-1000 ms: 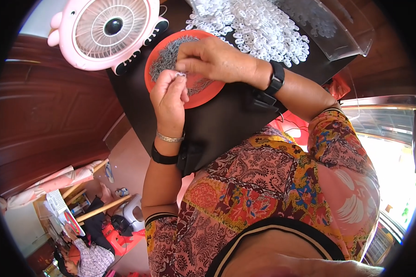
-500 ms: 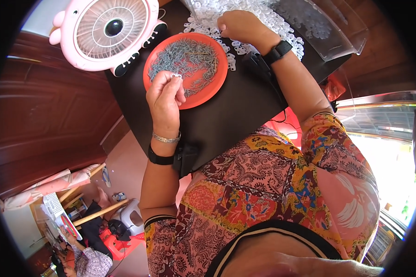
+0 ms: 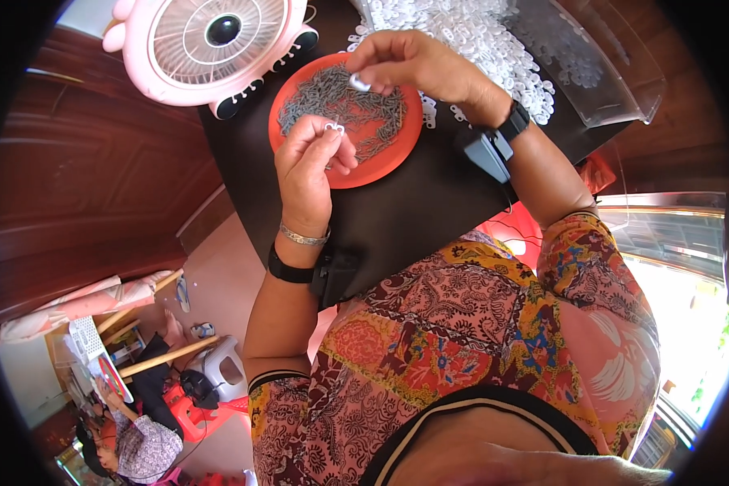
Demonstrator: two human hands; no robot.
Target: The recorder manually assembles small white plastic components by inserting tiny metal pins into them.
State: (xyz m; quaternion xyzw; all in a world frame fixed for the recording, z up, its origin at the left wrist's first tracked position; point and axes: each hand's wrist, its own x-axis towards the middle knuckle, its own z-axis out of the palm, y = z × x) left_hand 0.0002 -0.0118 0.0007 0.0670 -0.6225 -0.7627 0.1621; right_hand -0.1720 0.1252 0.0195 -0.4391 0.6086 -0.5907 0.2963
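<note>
My left hand (image 3: 309, 166) is over the near left rim of a round orange-red tray (image 3: 376, 172). Between its thumb and forefinger is a small white plastic piece with loops (image 3: 334, 128). Above the tray's far side, my right hand (image 3: 419, 70) pinches a small white oval piece (image 3: 360, 83), pointed toward the left hand. Many thin grey metal pins (image 3: 364, 105), like screws or nails, lie loose in the tray. A large heap of white plastic pieces with holes (image 3: 494, 57) spreads over the table behind my right hand.
On the dark table (image 3: 405, 219), a pink animal-shaped fan (image 3: 223, 32) stands at the far left. A clear plastic bin (image 3: 624, 89) lies at the far right beside the heap. At the lower left, another person (image 3: 146, 445) is near a red plastic stool (image 3: 190, 413).
My right hand has come from the white heap leftward and nearer, over the tray, with a white oval piece in its fingers. My left hand still pinches its looped piece.
</note>
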